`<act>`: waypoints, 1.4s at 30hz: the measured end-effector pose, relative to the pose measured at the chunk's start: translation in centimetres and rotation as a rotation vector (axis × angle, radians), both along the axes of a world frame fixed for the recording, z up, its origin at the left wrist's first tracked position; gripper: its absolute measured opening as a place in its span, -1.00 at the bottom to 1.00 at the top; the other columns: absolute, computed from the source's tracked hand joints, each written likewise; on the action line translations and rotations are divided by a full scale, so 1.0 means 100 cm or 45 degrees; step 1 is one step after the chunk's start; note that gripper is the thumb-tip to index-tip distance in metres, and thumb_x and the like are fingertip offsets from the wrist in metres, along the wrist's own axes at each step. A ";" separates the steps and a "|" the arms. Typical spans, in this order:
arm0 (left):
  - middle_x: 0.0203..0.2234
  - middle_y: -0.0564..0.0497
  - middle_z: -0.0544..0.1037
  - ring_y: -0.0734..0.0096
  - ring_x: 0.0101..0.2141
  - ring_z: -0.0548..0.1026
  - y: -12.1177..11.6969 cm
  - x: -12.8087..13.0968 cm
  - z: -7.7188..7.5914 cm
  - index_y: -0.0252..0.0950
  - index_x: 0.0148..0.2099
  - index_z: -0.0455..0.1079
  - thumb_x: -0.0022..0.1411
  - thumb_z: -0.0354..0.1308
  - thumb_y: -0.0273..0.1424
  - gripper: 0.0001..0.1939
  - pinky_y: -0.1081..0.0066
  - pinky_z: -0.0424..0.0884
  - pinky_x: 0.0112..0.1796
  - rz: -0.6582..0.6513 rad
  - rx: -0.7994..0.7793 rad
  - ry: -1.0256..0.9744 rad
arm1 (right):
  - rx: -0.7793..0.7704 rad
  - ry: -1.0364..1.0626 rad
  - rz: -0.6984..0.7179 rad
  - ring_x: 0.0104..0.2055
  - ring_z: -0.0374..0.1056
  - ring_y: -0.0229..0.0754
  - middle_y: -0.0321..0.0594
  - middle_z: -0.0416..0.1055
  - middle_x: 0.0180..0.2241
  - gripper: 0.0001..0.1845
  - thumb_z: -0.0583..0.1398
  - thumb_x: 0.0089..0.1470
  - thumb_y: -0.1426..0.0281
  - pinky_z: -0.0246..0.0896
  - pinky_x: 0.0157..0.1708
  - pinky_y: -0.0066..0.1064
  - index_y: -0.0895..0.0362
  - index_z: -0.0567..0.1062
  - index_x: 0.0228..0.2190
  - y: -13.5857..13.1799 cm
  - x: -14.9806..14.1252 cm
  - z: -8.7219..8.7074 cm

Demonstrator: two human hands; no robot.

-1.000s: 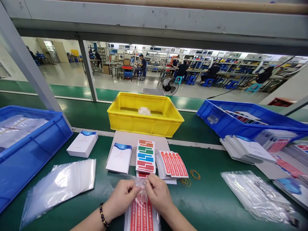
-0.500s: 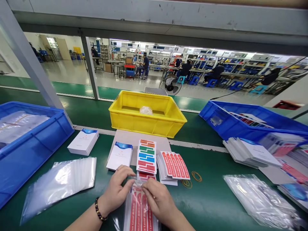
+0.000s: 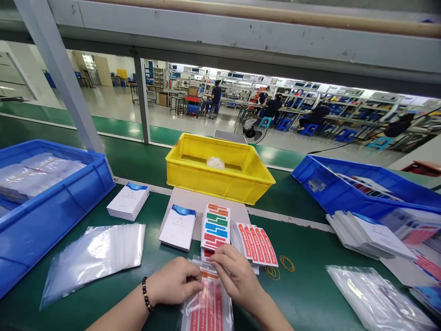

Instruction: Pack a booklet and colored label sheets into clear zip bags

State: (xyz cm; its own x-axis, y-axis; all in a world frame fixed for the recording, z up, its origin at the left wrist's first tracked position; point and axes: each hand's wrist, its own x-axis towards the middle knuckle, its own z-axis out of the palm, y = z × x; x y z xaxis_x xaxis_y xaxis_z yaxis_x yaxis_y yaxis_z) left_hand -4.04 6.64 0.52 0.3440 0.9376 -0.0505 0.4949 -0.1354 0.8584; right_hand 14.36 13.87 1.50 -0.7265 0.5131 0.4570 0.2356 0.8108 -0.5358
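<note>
A clear plastic bag [image 3: 207, 309] holding a sheet of red label strips lies in front of me, its mouth facing away. My left hand [image 3: 179, 280], with a dark beaded bracelet on the wrist, pinches the bag's left side near the mouth. My right hand [image 3: 237, 275] is at the mouth's upper right, thumb and fingers together on the film. Just beyond the bag stand a stack of multicoloured sticker sheets [image 3: 216, 225], a pile of white booklets with blue tops [image 3: 178, 227] and a fanned stack of red label sheets [image 3: 258, 243].
Beyond the stacks stands a yellow bin [image 3: 220, 181]. Blue bins flank the bench at left [image 3: 69, 193] and right [image 3: 344, 184]. Empty clear bags [image 3: 99, 253] lie left, more bags [image 3: 375, 294] right. Rubber bands [image 3: 286, 263] rest beside the red sheets. A grey post [image 3: 65, 82] rises at left.
My left hand has shifted down along the bag's left side with its fingers more curled. My right hand stays at the mouth, and an orange strip inside the bag now shows between the hands.
</note>
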 end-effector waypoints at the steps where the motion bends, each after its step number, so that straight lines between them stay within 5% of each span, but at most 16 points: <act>1: -0.64 0.09 0.44 0.46 -0.58 0.29 -0.001 0.001 -0.001 -0.26 -0.49 0.45 0.06 0.07 -0.46 -0.84 0.50 0.12 -0.54 -0.046 -0.046 -0.028 | 0.093 -0.025 -0.002 -0.36 0.25 -0.18 -0.18 0.34 -0.41 -0.81 0.01 0.11 0.54 0.17 -0.37 -0.34 0.14 0.41 -0.37 0.002 -0.010 0.000; 4: -0.64 0.09 0.46 0.46 -0.60 0.29 -0.005 0.005 -0.004 -0.23 -0.47 0.50 0.02 0.11 -0.45 -0.86 0.50 0.14 -0.56 -0.147 -0.156 -0.073 | 0.287 -0.187 -0.008 -0.26 0.24 -0.10 -0.13 0.37 -0.31 -0.86 0.11 0.01 0.54 0.17 -0.25 -0.22 0.15 0.42 -0.35 0.007 -0.044 -0.004; 8: -0.64 0.10 0.47 0.48 -0.61 0.28 -0.006 0.007 -0.007 -0.23 -0.44 0.52 -0.01 0.14 -0.46 -0.87 0.51 0.15 -0.57 -0.172 -0.225 -0.112 | 0.427 -0.421 -0.060 -0.14 0.20 0.05 -0.05 0.36 -0.24 -0.57 0.26 -0.19 0.46 0.03 -0.03 0.01 0.20 0.38 -0.18 0.011 -0.083 -0.017; 12: -0.67 0.11 0.42 0.50 -0.63 0.24 -0.007 0.005 -0.007 -0.23 -0.47 0.52 -0.02 0.17 -0.40 -0.90 0.51 0.12 -0.59 -0.122 -0.203 -0.127 | 0.511 -0.376 -0.079 -0.35 0.20 -0.11 -0.20 0.32 -0.49 -0.87 0.14 -0.13 0.59 0.05 -0.04 -0.06 0.15 0.41 -0.49 0.011 -0.094 -0.024; 14: -0.69 0.12 0.38 0.52 -0.65 0.20 -0.007 0.005 -0.007 -0.25 -0.48 0.51 0.00 0.18 -0.32 -0.85 0.51 0.09 -0.60 -0.098 -0.196 -0.182 | 0.534 -0.231 -0.091 -0.41 0.18 -0.17 -0.24 0.28 -0.54 -0.79 0.06 -0.06 0.63 0.08 -0.08 -0.13 0.14 0.38 -0.57 0.012 -0.089 -0.020; 18: -0.72 0.11 0.32 0.57 -0.68 0.18 -0.004 0.005 -0.012 -0.34 -0.41 0.50 -0.06 0.15 0.03 -0.52 0.53 0.10 -0.62 0.011 -0.314 -0.612 | 0.545 0.040 -0.162 -0.42 0.19 -0.21 -0.22 0.30 -0.49 -0.77 0.01 0.06 0.60 0.14 -0.18 -0.18 0.14 0.43 -0.39 0.014 -0.064 0.002; 22: -0.73 0.05 0.40 0.53 -0.77 0.25 0.004 0.004 -0.018 -0.40 -0.07 0.38 -0.22 -0.27 0.37 0.03 0.52 0.14 -0.70 0.234 -0.574 -1.379 | 0.536 0.126 -0.100 -0.36 0.24 -0.17 -0.20 0.32 -0.44 -0.73 0.05 0.05 0.59 0.17 -0.29 -0.22 0.09 0.41 -0.25 0.009 -0.031 0.024; 24: -0.61 -0.07 0.51 0.40 -0.69 0.39 0.007 0.003 -0.018 -0.41 0.01 0.32 -0.11 -0.33 0.33 0.01 0.44 0.28 -0.63 0.294 -0.721 -1.602 | 0.506 0.090 0.024 -0.34 0.26 -0.16 -0.20 0.32 -0.43 -0.73 0.08 0.03 0.59 0.18 -0.32 -0.24 0.07 0.41 -0.25 0.003 -0.017 0.031; 27: -0.46 -0.15 0.58 0.27 -0.52 0.51 0.008 0.003 -0.016 -0.46 -0.06 0.37 0.07 0.05 -0.07 -0.43 0.34 0.38 -0.44 0.364 -0.796 -1.714 | 0.417 0.047 0.142 -0.31 0.28 -0.13 -0.17 0.34 -0.41 -0.83 0.11 0.02 0.51 0.21 -0.31 -0.24 0.09 0.43 -0.31 0.003 -0.002 0.037; 30: -0.36 -0.16 0.59 0.18 -0.32 0.53 0.007 0.005 -0.015 -0.45 -0.14 0.41 -0.04 0.20 -0.40 -0.62 0.28 0.35 -0.20 0.475 -0.726 -1.740 | 0.302 0.053 -0.132 -0.28 0.31 -0.12 -0.13 0.36 -0.36 -0.83 0.05 0.09 0.46 0.23 -0.30 -0.27 0.11 0.45 -0.37 0.026 0.003 0.032; 34: -0.29 -0.19 0.58 0.10 -0.25 0.52 0.005 0.006 -0.014 -0.43 -0.14 0.42 -0.03 0.25 -0.37 -0.63 0.18 0.31 -0.11 0.394 -0.754 -1.678 | 0.113 -0.130 -0.637 -0.13 0.29 -0.02 -0.07 0.39 -0.22 -0.77 0.10 0.03 0.37 0.18 -0.14 -0.18 0.14 0.43 -0.23 0.078 -0.001 0.012; 37: -0.24 -0.22 0.57 0.07 -0.23 0.51 0.005 0.005 -0.012 -0.42 -0.11 0.42 -0.11 0.32 -0.39 -0.55 0.20 0.34 -0.17 0.240 -0.682 -1.577 | 0.047 -0.167 -0.701 -0.14 0.29 0.02 -0.06 0.41 -0.23 -0.73 0.18 -0.09 0.38 0.14 -0.13 -0.17 0.17 0.44 -0.26 0.104 -0.007 -0.002; 42: -0.21 -0.21 0.56 0.07 -0.21 0.51 0.003 0.006 -0.007 -0.38 -0.11 0.43 -0.19 0.36 -0.37 -0.49 0.21 0.35 -0.18 0.169 -0.694 -1.419 | -0.065 -0.079 -0.728 -0.36 0.29 -0.08 -0.20 0.39 -0.45 -0.93 0.17 -0.11 0.38 0.13 -0.32 -0.29 0.12 0.39 -0.50 0.108 -0.011 -0.006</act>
State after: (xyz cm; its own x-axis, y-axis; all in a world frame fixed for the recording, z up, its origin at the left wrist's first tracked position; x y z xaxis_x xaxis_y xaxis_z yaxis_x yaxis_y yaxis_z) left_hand -3.48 6.90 -0.13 0.3537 0.9168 -0.1853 -0.5549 0.3652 0.7475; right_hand 13.25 24.66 0.91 -0.3517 0.8525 0.3866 0.6610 0.5186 -0.5423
